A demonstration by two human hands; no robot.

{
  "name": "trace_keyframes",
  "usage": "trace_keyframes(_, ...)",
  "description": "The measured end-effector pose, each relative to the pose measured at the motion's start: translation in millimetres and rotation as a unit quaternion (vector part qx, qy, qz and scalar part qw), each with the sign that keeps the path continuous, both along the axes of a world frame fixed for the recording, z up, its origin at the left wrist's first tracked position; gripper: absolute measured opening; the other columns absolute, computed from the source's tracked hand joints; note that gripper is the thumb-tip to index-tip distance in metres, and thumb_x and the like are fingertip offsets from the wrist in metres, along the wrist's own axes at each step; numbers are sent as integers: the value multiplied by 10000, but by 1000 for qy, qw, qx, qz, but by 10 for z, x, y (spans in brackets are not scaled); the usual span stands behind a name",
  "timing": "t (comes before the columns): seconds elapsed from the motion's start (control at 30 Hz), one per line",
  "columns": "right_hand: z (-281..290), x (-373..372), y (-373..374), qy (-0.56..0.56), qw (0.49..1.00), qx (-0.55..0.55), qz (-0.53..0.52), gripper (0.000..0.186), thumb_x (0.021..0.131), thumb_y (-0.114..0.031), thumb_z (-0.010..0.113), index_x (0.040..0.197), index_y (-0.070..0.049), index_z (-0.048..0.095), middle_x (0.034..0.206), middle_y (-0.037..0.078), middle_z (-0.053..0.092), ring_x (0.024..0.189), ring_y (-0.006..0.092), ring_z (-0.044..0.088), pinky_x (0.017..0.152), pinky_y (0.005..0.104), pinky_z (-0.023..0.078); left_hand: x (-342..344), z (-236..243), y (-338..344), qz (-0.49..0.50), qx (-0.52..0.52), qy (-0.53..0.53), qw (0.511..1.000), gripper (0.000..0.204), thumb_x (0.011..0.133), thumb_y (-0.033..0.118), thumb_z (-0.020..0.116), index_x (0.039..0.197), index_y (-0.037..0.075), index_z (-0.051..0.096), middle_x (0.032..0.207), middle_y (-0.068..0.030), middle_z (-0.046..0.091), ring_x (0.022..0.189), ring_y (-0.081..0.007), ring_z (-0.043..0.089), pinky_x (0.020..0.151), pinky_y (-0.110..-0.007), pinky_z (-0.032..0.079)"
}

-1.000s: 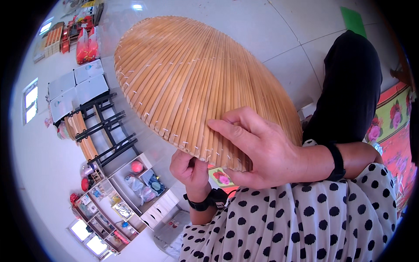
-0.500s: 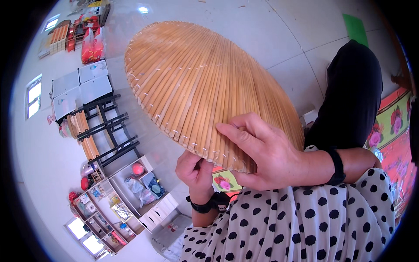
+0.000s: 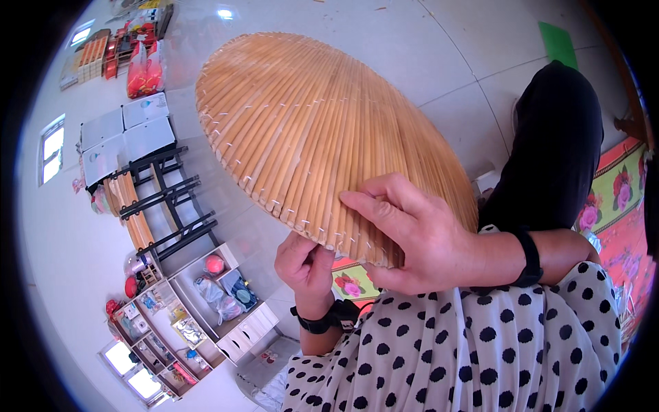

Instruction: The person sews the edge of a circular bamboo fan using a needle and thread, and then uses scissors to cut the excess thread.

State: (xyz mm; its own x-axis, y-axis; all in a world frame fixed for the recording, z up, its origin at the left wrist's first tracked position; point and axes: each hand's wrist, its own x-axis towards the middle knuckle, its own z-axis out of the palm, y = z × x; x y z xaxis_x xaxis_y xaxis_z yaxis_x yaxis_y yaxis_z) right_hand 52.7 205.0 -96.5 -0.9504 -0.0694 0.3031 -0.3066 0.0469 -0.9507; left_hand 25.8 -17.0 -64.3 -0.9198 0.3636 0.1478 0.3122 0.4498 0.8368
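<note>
A wide, round mat of straw-coloured stalks (image 3: 295,130) is held up at a tilt. Its stalks lie side by side, with short white stitches running near the rim. Across its near right part lies my right hand (image 3: 419,237), closed on the edge, its bent fingers on the upper face and one digit below the rim. My left hand (image 3: 304,264) is closed in a pinch against the near rim, partly under it. The tips of its fingers are hidden by the mat, so anything small between them cannot be made out.
A dark-trousered leg (image 3: 556,144) is right of the mat. Red floral cloth (image 3: 611,185) lies at the far right, and a green sheet (image 3: 557,44) on the tiled floor (image 3: 473,41). Along the left stand a shelf unit (image 3: 165,336), black metal frames (image 3: 171,199) and white boxes (image 3: 130,134).
Hardly anything differs. My left hand has shifted very slightly up and left along the rim, while my right hand keeps its hold on the mat.
</note>
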Motion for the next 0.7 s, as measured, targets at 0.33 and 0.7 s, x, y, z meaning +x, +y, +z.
trace_keyframes(0.33, 8, -4, -6, 3, 1000, 3, -3, 656, 680, -143, 722, 1270, 49, 510, 1101, 174, 489, 946, 323, 591, 779, 367, 535, -10, 51, 3, -4, -17, 8, 1000, 302, 877, 120, 661, 1080, -102, 643, 1009, -140, 685, 869, -164, 651, 797, -278, 499)
trace_keyframes(0.7, 27, -13, 19, -7, 1000, 21, 11, 692, 678, -156, 726, 1298, 49, 497, 1100, 172, 477, 950, 313, 589, 780, 360, 535, -105, 206, 116, -12, -70, 39, 997, 231, 870, 109, 664, 1012, -74, 672, 933, -117, 707, 842, -156, 656, 785, -274, 491)
